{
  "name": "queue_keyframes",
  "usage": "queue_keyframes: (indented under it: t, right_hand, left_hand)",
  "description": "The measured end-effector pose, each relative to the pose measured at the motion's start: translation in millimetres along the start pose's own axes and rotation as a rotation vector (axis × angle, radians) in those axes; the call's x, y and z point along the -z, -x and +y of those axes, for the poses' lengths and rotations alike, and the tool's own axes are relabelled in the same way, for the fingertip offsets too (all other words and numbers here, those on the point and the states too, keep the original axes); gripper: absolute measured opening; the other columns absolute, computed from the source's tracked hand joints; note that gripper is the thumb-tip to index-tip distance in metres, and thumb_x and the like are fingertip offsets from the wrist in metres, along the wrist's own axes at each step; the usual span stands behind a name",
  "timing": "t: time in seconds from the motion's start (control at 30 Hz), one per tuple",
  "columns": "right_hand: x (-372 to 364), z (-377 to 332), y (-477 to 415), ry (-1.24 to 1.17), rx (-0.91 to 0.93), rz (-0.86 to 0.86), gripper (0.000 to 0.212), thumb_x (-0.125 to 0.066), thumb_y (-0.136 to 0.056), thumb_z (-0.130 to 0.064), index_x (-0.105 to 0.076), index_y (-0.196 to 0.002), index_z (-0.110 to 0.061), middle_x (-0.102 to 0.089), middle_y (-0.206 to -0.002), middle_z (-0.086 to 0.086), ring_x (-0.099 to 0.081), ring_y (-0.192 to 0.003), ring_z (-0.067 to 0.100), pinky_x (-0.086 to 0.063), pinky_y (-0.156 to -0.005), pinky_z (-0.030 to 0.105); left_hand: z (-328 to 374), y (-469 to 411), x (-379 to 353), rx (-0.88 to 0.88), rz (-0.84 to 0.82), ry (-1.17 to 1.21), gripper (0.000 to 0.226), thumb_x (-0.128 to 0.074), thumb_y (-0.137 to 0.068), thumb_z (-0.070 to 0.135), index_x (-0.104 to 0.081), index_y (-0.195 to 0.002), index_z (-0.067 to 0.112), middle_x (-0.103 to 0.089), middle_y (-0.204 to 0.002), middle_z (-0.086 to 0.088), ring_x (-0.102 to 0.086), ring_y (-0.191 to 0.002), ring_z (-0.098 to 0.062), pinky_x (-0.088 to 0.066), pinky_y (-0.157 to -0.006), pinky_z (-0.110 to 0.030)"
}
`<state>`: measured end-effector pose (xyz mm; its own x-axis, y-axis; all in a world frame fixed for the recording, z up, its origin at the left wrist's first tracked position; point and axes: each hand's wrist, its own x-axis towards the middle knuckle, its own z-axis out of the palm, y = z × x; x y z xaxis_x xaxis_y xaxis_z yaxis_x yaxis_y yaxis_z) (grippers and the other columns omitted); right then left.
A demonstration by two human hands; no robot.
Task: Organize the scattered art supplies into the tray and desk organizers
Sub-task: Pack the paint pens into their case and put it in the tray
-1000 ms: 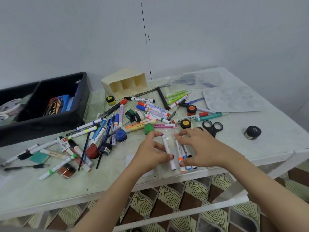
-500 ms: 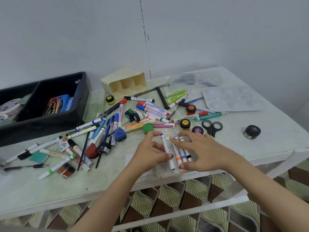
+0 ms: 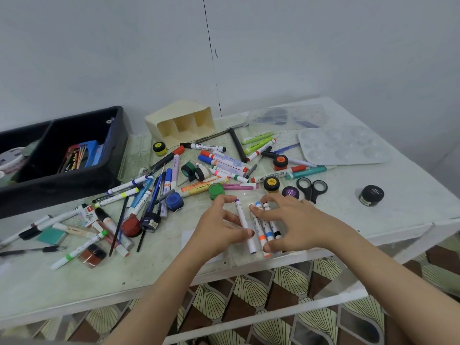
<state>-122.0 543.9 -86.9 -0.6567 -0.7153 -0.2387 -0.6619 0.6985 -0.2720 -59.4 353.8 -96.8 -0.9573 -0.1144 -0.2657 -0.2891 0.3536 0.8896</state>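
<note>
White colour-capped markers [image 3: 268, 230] lie side by side; left hand [image 3: 219, 227] pinches the purple marker [image 3: 242, 217], right hand [image 3: 296, 222] grips the rest.

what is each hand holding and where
Left hand pinches the purple-capped white marker at its lower barrel. Right hand grips the bunch of white markers lengthwise, fingertips on caps, thumb at bottoms.

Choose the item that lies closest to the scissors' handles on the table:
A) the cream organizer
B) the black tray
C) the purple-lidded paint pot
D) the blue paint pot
C: the purple-lidded paint pot sits right beside the handles of the scissors, while the other three lie well off to the left.
</note>
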Motion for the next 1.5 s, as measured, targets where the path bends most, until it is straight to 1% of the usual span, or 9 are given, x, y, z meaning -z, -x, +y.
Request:
queue_keyframes:
  t: [0.2, 0.3, 0.47, 0.57, 0.63, 0.73, 0.87, 1.17, 1.5]
  right_hand:
    - [0.3, 1.9, 2.4, -0.006, 0.014, -0.034, 0.080, -0.055, -0.078, -0.064, -0.014, -0.145, -0.049, -0.007, -0.153, -0.011, -0.019, -0.135, 0.019, -0.023, -0.104, 0.043]
    - [1.9, 1.4, 2.4, -0.001, 0.019, -0.044, 0.081, -0.055, -0.079, -0.064, -0.013, -0.146, -0.048, -0.007, -0.153, -0.010, -0.020, -0.134, 0.019, -0.023, -0.104, 0.043]
    - [2.2, 1.2, 3.4, -0.006, 0.026, -0.039, 0.080, -0.055, -0.079, -0.063, -0.014, -0.146, -0.048, -0.009, -0.152, -0.010, -0.022, -0.131, 0.020, -0.025, -0.102, 0.041]
    - [2.3, 1.8, 3.8, -0.011, 0.028, -0.047, 0.081, -0.055, -0.079, -0.063, -0.013, -0.146, -0.048, -0.008, -0.153, -0.010, -0.021, -0.133, 0.020, -0.023, -0.104, 0.043]
    - [3.1, 1.8, 3.6, -0.009, 0.032, -0.051, 0.081, -0.055, -0.079, -0.064, -0.013, -0.146, -0.048, -0.008, -0.153, -0.010, -0.020, -0.133, 0.020, -0.023, -0.104, 0.043]
    - [3.4, 1.6, 2.4, 0.004, 0.033, -0.060, 0.082, -0.055, -0.079, -0.065, -0.012, -0.146, -0.048, -0.007, -0.153, -0.010, -0.020, -0.133, 0.020, -0.023, -0.104, 0.043]
    - [3.9, 2.7, 1.9, 0.006, 0.037, -0.085, 0.087, -0.057, -0.077, -0.065, -0.008, -0.147, -0.048, -0.007, -0.152, -0.009, -0.022, -0.129, 0.021, -0.025, -0.104, 0.042]
    - [5.0, 1.8, 0.9, 0.022, 0.043, -0.102, 0.092, -0.059, -0.074, -0.067, -0.007, -0.147, -0.046, -0.008, -0.151, -0.009, -0.025, -0.128, 0.023, -0.027, -0.106, 0.041]
    - [3.3, 3.6, 0.3, -0.016, 0.025, -0.085, 0.093, -0.061, -0.072, -0.066, -0.008, -0.146, -0.047, -0.007, -0.152, -0.012, -0.021, -0.132, 0.021, -0.024, -0.109, 0.041]
  left_hand:
    - [2.3, 2.7, -6.4, -0.062, 0.066, -0.193, 0.078, -0.089, -0.058, 0.030, -0.047, -0.123, 0.036, -0.057, -0.098, 0.011, -0.066, -0.068, -0.012, -0.055, -0.058, -0.022]
    - [4.6, 1.8, -11.5, -0.092, 0.089, -0.324, 0.086, -0.087, -0.059, 0.039, -0.045, -0.134, 0.032, -0.054, -0.094, 0.015, -0.057, -0.078, -0.005, -0.054, -0.066, -0.027]
    - [6.6, 1.5, -11.9, -0.181, 0.064, -0.463, 0.081, -0.075, -0.071, 0.049, -0.041, -0.141, 0.025, -0.050, -0.097, 0.013, -0.046, -0.074, 0.000, -0.035, -0.062, -0.015]
    - [6.4, 4.3, -6.3, -0.232, 0.008, -0.519, 0.083, -0.073, -0.074, 0.049, -0.036, -0.143, 0.024, -0.042, -0.113, 0.012, -0.044, -0.082, 0.002, -0.034, -0.068, -0.010]
    - [5.5, 5.7, -4.3, -0.283, -0.014, -0.587, 0.086, -0.073, -0.071, 0.052, -0.037, -0.144, 0.024, -0.041, -0.126, 0.012, -0.042, -0.101, 0.002, -0.031, -0.081, -0.010]
    - [4.8, 6.1, -3.2, -0.323, -0.016, -0.700, 0.087, -0.073, -0.070, 0.055, -0.037, -0.144, 0.024, -0.037, -0.142, 0.010, -0.029, -0.126, -0.006, -0.020, -0.096, -0.016]
    - [4.5, 3.6, -2.8, -0.331, -0.023, -0.824, 0.090, -0.067, -0.072, 0.062, -0.031, -0.146, 0.026, -0.028, -0.151, 0.012, -0.021, -0.135, -0.010, -0.021, -0.108, -0.028]
    - [3.4, -1.3, -4.4, -0.358, 0.019, -0.938, 0.085, -0.061, -0.071, 0.069, -0.040, -0.142, 0.028, -0.039, -0.139, 0.012, -0.027, -0.124, -0.009, -0.022, -0.094, -0.025]
    - [-4.3, 6.9, 1.4, -0.377, -0.101, -0.799, 0.094, -0.065, -0.072, 0.063, -0.028, -0.148, 0.022, -0.027, -0.146, 0.010, -0.018, -0.128, -0.004, -0.016, -0.103, -0.022]
